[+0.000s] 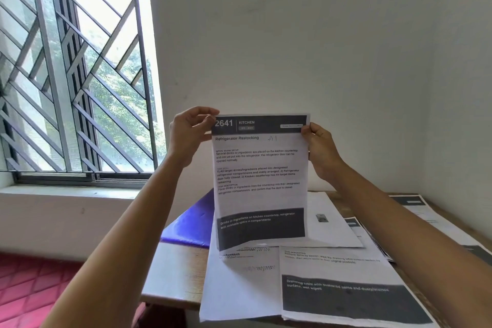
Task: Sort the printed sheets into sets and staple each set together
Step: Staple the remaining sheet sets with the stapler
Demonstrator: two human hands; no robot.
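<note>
Both hands hold one printed sheet, the Refrigerator Restocking sheet (pixel 259 181), upright in the air above the wooden surface (pixel 175 271). Its dark header reads "2641 KITCHEN", and "A1" is handwritten beside the title. The left hand (pixel 190 132) pinches the sheet's upper left corner between thumb and fingers. The right hand (pixel 320 146) grips its upper right edge, thumb on the printed face and fingers curled behind. Whether more pages lie behind this front page cannot be told.

Below the held sheet, loose printed sheets lie overlapping on the surface. A nearly blank white sheet (pixel 239 287) is directly under its lower edge. To the lower right of it lies a sheet headed by a dark band about a dressing table (pixel 343 287). Behind the held sheet's right side lies a page with a small picture (pixel 330 221), and further right are more pages with dark headers (pixel 426 213). A blue folder (pixel 191 221) shows at the held sheet's lower left, resting on the surface. Left of the held sheet is a barred window (pixel 74 74), and a pale wall (pixel 292 34) stands behind it.
</note>
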